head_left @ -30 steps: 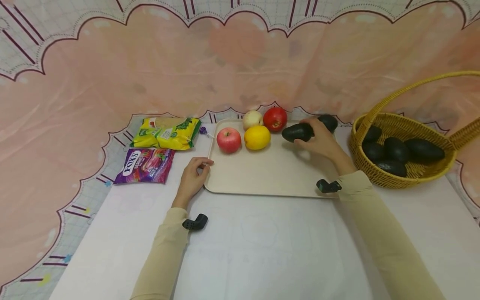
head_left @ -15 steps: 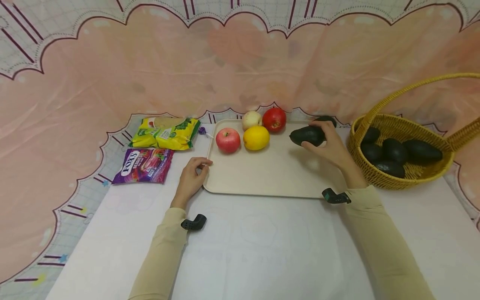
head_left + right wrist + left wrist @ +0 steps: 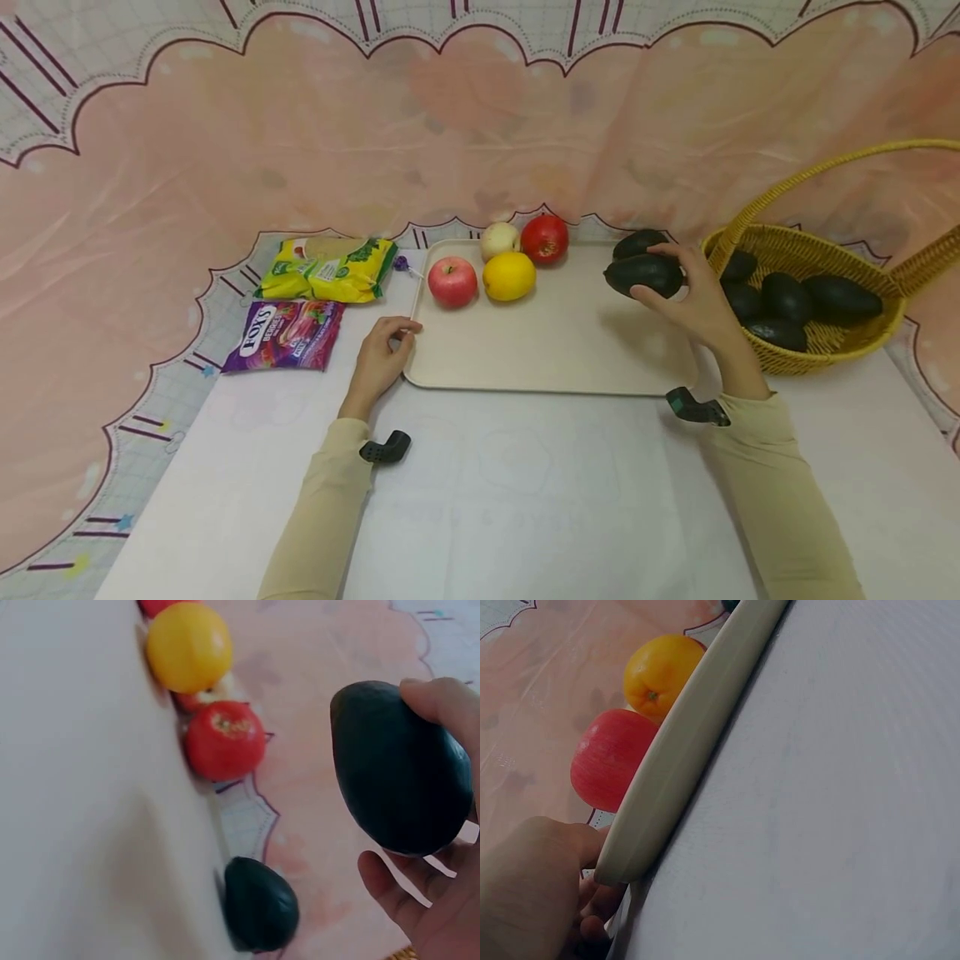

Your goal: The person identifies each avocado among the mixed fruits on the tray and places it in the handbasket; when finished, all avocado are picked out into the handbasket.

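While gripping a dark avocado point(image 3: 642, 275) in the right hand point(image 3: 697, 304) above the right side of the tray point(image 3: 525, 350), holds its left edge in the left hand point(image 3: 381, 354). Just beyond the held one, a second avocado point(image 3: 637, 242); farther left, a red fruit point(image 3: 545, 239), a yellow fruit point(image 3: 510, 277) and an apple point(image 3: 452, 282). Right of the tray, a wicker basket point(image 3: 817, 362).

On your left, 2 packets lie on the table point(image 3: 525, 492): a yellow packet point(image 3: 326, 271) and, nearer you, a purple packet point(image 3: 285, 336). You have a lollipop point(image 3: 401, 263) just beside the yellow packet, then a pink apple point(image 3: 452, 282), yellow fruit point(image 3: 509, 277), pale fruit point(image 3: 498, 241) and red fruit point(image 3: 545, 239). Peach cloth point(image 3: 330, 150) hangs behind.
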`<state>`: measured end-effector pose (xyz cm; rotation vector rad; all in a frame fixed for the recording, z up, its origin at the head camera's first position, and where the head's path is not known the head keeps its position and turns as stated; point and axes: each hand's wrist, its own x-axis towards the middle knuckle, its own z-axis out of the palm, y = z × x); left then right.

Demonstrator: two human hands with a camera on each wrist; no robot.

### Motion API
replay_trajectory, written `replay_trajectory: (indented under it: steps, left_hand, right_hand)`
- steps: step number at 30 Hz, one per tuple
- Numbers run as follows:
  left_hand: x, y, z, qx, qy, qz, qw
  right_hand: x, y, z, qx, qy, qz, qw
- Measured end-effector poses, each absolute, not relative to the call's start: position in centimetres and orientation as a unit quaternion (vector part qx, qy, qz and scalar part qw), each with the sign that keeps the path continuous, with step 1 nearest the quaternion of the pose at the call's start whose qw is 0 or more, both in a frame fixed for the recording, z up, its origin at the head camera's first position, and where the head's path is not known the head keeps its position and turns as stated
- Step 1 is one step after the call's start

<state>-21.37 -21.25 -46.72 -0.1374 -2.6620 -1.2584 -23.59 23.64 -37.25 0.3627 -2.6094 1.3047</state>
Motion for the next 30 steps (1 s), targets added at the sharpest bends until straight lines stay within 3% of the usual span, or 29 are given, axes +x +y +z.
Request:
replay_trajectory:
  steps: [13,30]
  left_hand:
    - [-21.2,-21.3,-46.5,-0.033,-0.897,-0.431,0.087]
    - [-21.1,-21.1,-46.6,-0.048,-0.902,-0.417,0.100]
  right_hand:
    - [-22.1,26.9,-35.1,0.128,-0.894,0.415,0.110]
    - [-19.2,33.4,-35.2,0.084,-0.923,0.365,0.093]
